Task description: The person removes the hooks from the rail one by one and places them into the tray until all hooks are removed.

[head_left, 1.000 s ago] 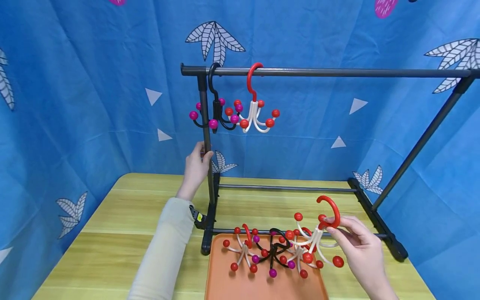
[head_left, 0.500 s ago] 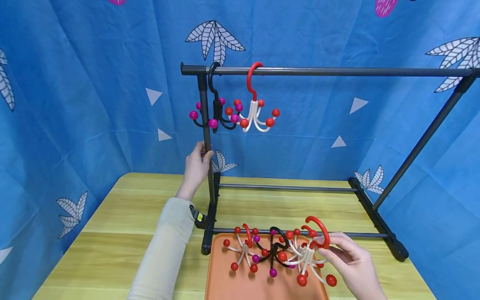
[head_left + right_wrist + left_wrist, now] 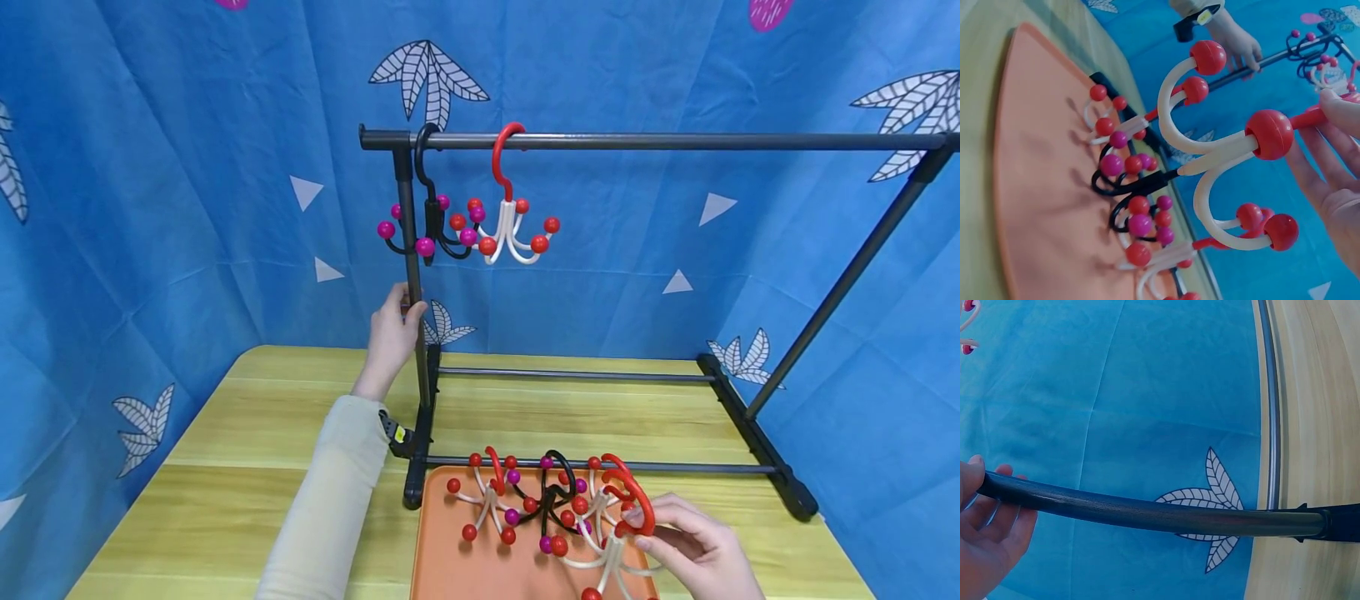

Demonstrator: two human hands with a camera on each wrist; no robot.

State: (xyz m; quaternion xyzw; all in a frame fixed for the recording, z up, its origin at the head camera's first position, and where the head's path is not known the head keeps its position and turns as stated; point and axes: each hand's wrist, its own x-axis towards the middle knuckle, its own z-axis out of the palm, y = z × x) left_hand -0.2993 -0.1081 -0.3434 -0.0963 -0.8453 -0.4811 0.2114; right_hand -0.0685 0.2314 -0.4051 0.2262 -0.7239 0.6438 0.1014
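Note:
My left hand point(image 3: 392, 337) holds the rack's black left upright point(image 3: 1147, 511), fingers and thumb around it. My right hand point(image 3: 701, 546) pinches the red hook of a white claw-shaped hanger point(image 3: 1219, 153) tipped with red balls. That hanger is above the orange tray point(image 3: 480, 575), tilted, in front of the pieces there. On the tray lie a white hanger with a red hook point(image 3: 490, 500), a black hanger with magenta balls point(image 3: 550, 497) and another white one point(image 3: 599, 502), partly covered. Up on the rail hang a black hanger point(image 3: 432, 221) and a white-and-red hanger point(image 3: 507, 221).
The rack's dark rail point(image 3: 690, 142) runs across at the top. Its right upright point(image 3: 832, 300) slants down to a black foot point(image 3: 795, 496). A low crossbar point(image 3: 697, 468) passes just behind the tray. Pale wooden table point(image 3: 217, 475) and a blue curtain point(image 3: 600, 317) surround it.
My right hand has moved down and to the left with the white hanger, bringing it lower over the tray's right side. My left hand has stayed on the upright.

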